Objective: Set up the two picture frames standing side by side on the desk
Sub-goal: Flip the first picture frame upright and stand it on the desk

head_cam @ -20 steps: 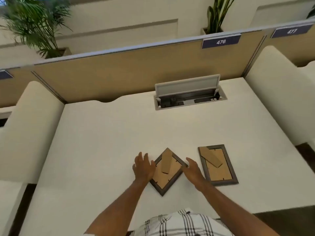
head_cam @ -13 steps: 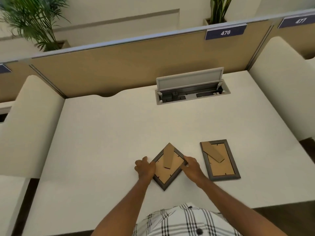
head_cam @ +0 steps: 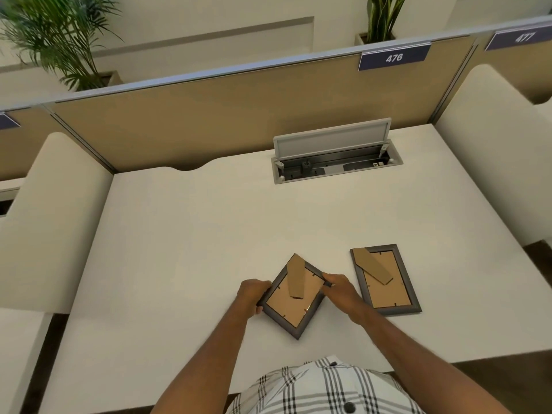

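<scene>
So both picture frames are face down on the table right now, cardboard backs up. Left hand is curled around the left edge of the nearer frame, which sits turned like a diamond close to the front edge, and the right hand pinches its upper right side, so it's gripped from both sides, probably to lift it and swing out the stand flap. Just to the right, the second frame lies flat and untouched, its flap folded down too. Can't see any photo or glass side, and the fingertips are tucked under the edges.
</scene>
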